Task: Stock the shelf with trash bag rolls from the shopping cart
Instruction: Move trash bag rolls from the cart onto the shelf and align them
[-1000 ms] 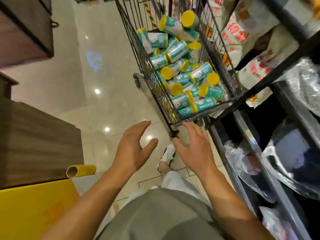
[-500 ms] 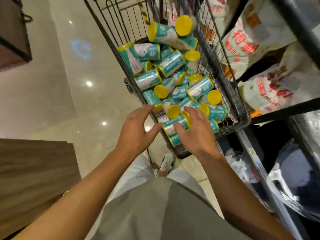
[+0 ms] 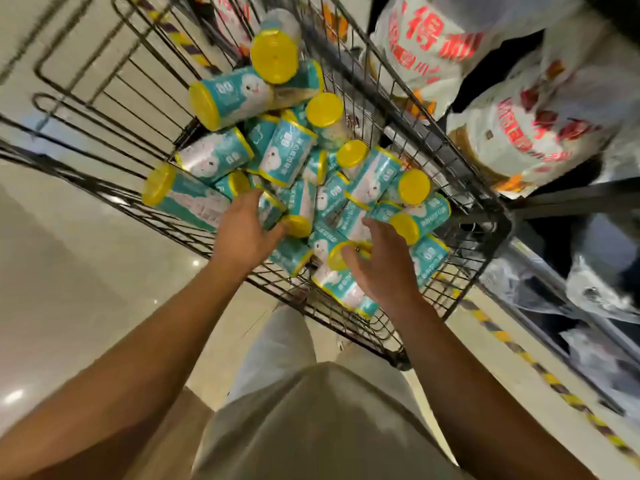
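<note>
Reaching forward from the bottom of the frame, two bare forearms are seen above a grey shirt front (image 3: pixel 311 427) and pale trousers. The left hand (image 3: pixel 244 232) is spread over the near left of the pile, fingers relaxed and laid against a teal roll with nothing clenched. The right hand (image 3: pixel 382 263) is cupped round the yellow end of one trash bag roll (image 3: pixel 327 244), thumb on one side and fingers on the other — a loose grasp. Both hands are inside the black wire shopping cart (image 3: pixel 450 285), where the trash bag rolls (image 3: pixel 287 157) are heaped in disorder: teal labels, yellow caps, some lying flat, some tipped up. Beyond the cart's right wall, white sacks with red characters (image 3: pixel 519 133) are stacked on the dark shelf (image 3: pixel 571 199) — clear plastic-wrapped goods (image 3: pixel 595 289) are held on the tier below. A glossy beige tiled floor (image 3: pixel 69 271) is seen left of the cart.
</note>
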`<state>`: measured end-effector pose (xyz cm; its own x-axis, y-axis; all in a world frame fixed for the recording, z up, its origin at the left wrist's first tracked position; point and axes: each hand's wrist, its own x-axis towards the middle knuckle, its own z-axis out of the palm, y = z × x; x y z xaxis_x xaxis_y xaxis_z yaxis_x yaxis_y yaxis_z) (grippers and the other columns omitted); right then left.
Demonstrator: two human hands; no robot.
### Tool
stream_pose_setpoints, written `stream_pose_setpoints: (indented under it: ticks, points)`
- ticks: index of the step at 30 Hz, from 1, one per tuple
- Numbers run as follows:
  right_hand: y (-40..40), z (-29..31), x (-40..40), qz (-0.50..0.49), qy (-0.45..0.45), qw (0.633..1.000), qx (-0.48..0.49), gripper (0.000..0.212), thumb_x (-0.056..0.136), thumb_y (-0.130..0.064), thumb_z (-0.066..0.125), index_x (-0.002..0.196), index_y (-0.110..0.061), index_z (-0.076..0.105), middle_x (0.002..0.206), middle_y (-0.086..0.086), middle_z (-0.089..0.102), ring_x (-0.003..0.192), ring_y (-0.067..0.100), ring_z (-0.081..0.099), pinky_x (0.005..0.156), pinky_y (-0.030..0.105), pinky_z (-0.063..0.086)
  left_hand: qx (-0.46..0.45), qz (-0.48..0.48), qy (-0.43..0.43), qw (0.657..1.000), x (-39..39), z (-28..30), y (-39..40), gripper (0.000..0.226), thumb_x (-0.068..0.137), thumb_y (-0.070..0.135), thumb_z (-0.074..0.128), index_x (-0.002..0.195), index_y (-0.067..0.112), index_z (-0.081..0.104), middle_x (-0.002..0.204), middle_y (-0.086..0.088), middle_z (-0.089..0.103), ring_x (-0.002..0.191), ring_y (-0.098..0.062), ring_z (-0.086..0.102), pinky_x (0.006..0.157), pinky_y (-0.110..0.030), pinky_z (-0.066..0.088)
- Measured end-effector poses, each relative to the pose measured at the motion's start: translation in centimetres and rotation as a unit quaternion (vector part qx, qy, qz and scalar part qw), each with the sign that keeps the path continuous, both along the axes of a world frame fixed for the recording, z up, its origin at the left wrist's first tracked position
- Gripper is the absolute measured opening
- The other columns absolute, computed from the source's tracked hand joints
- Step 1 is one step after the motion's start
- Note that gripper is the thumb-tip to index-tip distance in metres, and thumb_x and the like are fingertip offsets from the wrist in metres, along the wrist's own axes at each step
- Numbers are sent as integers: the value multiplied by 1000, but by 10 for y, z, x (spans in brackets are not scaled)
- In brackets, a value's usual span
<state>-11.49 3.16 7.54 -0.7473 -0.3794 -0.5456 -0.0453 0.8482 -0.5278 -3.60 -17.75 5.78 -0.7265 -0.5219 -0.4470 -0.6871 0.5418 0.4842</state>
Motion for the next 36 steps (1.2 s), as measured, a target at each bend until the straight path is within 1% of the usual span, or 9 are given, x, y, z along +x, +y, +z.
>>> stream_pose_setpoints:
  ticks: [8, 14, 19, 24, 25, 26, 28, 30, 36]
  points:
    - [-59, -47, -22, -7, -9, 999, 45, 61, 91, -36, 68, 141, -6, 49, 138, 16, 54, 131, 34, 44, 106, 39, 36, -14, -85, -133, 987, -35, -90, -54, 77, 81, 31, 76, 144, 7, 37, 128, -24, 52, 115, -44, 52, 91, -48, 45]
    - [-58, -86, -44, -33, -42, 995, 87, 68, 94, -37, 65, 150, -8, 39, 150, 15, 44, 140, 35, 37, 114, 40, 32, -36, -118, -94, 988, -40, -100, -45, 68, 76, 23, 77, 136, 7, 50, 123, -25, 54, 105, -46, 51, 87, -53, 46]
    - [-57, -120, -68, -226, -116, 965, 67, 74, 91, -41, 67, 152, -15, 34, 157, 8, 35, 144, 29, 35, 114, 43, 34, 35, -118, 4, 992, -59, -79, -30, 83, 71, 34, 72, 144, 6, 45, 128, -21, 52, 115, -39, 47, 98, -40, 38]
    - [-62, -147, -98, -434, -179, 882, -32, 71, 89, -25, 72, 147, -5, 37, 132, 22, 53, 130, 38, 49, 96, 43, 47, 60, -72, 14, 996, -90, -100, -22, 91, 64, 47, 78, 142, 12, 49, 122, -16, 60, 114, -35, 52, 96, -34, 39]
    - [-64, -154, -103, -444, -184, 876, -32, 66, 92, -21, 71, 145, 0, 38, 138, 13, 17, 124, 41, 51, 90, 42, 46, 62, -53, 12, 997, -94, -104, -21, 88, 62, 50, 75, 139, 14, 51, 118, -13, 61, 112, -34, 53, 93, -33, 39]
    - [-65, -164, -107, -460, -184, 868, -32, 64, 92, -22, 72, 142, 0, 40, 103, -6, 43, 121, 39, 52, 88, 39, 44, 60, -33, 10, 998, -97, -109, -20, 85, 62, 52, 74, 136, 15, 53, 114, -11, 62, 109, -31, 53, 89, -30, 38]
    - [-69, -182, -110, -479, -184, 858, -24, 78, 89, -30, 75, 150, -4, 33, 140, 14, 52, 135, 32, 47, 95, 31, 40, 46, -14, 11, 999, -101, -116, -18, 84, 62, 56, 70, 133, 13, 56, 110, -10, 62, 107, -28, 53, 87, -28, 38]
    - [-77, -185, -113, -486, -173, 856, -32, 87, 90, -30, 75, 156, -7, 23, 157, 9, 40, 143, 27, 39, 92, 22, 34, 40, -22, 13, 999, -101, -116, -15, 84, 64, 57, 70, 134, 14, 54, 114, -11, 58, 108, -27, 53, 88, -30, 40]
    - [-65, -160, -97, -506, -199, 838, -39, 75, 82, -34, 82, 141, -7, 45, 140, 9, 53, 125, 28, 55, 85, 27, 44, 94, -100, -87, 987, -93, -104, -17, 102, 76, 40, 80, 156, 37, 17, 139, -8, 45, 127, -29, 47, 98, -44, 45]
